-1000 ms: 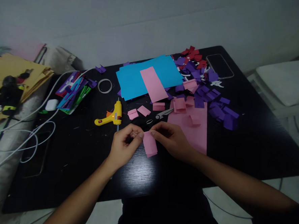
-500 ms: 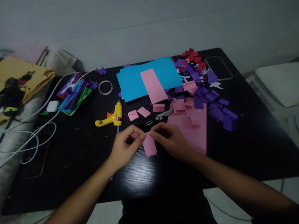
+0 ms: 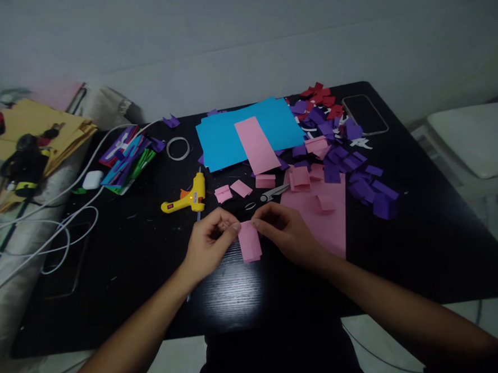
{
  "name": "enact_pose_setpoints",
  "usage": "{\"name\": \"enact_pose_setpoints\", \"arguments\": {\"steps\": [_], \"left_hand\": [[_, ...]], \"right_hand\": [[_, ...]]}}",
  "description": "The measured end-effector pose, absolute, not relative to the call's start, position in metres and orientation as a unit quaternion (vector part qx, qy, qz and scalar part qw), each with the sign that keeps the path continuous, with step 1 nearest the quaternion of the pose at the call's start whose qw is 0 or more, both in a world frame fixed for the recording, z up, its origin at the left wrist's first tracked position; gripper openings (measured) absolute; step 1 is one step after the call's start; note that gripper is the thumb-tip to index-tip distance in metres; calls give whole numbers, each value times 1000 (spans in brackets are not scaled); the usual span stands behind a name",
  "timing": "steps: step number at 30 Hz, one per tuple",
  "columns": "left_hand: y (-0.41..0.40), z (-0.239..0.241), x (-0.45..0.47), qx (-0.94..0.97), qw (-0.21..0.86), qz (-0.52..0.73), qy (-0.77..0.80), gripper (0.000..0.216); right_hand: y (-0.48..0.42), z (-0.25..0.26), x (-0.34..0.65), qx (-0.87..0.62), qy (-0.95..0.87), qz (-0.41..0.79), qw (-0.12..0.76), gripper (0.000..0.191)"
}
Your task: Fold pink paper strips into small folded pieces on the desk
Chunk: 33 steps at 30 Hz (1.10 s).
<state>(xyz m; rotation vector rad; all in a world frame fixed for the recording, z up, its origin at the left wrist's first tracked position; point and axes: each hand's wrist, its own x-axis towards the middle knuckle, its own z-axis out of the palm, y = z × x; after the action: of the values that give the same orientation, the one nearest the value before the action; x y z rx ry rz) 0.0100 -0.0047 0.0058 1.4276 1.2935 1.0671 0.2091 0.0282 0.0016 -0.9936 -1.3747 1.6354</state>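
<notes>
A small folded pink paper piece [image 3: 249, 244] lies over the black table [image 3: 418, 236], pinched at its top edge by both hands. My left hand [image 3: 209, 246] grips its upper left corner with curled fingers. My right hand [image 3: 286, 232] pinches the upper right corner. A yellow glue gun [image 3: 187, 197] rests just beyond my left hand. Scissors [image 3: 269, 193] lie beyond my right hand, beside a large pink sheet [image 3: 329, 217].
Blue paper sheets [image 3: 231, 135] with a pink strip [image 3: 256, 145] lie at the back. Purple, red and pink scraps [image 3: 351, 176] spread to the right near a phone [image 3: 365, 115]. A tape ring [image 3: 178, 147], coloured paper pile [image 3: 126, 156] and white cables [image 3: 56, 225] sit left.
The hands and pink piece have barely moved; only the view has shifted slightly.
</notes>
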Motion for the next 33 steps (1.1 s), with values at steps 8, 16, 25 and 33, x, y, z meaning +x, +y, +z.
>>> {"name": "enact_pose_setpoints", "arguments": {"steps": [8, 16, 25, 33], "left_hand": [[-5, 7, 12, 605, 439, 413, 521, 17], [-4, 8, 8, 607, 430, 409, 529, 17], [-3, 10, 8, 622, 425, 406, 517, 18], [-6, 8, 10, 629, 425, 398, 515, 17]], "right_hand": [[27, 0, 209, -382, -540, 652, 370, 17], [27, 3, 209, -396, -530, 648, 377, 15], [28, 1, 209, -388, -531, 664, 355, 17], [26, 4, 208, -389, -553, 652, 344, 20]]}}
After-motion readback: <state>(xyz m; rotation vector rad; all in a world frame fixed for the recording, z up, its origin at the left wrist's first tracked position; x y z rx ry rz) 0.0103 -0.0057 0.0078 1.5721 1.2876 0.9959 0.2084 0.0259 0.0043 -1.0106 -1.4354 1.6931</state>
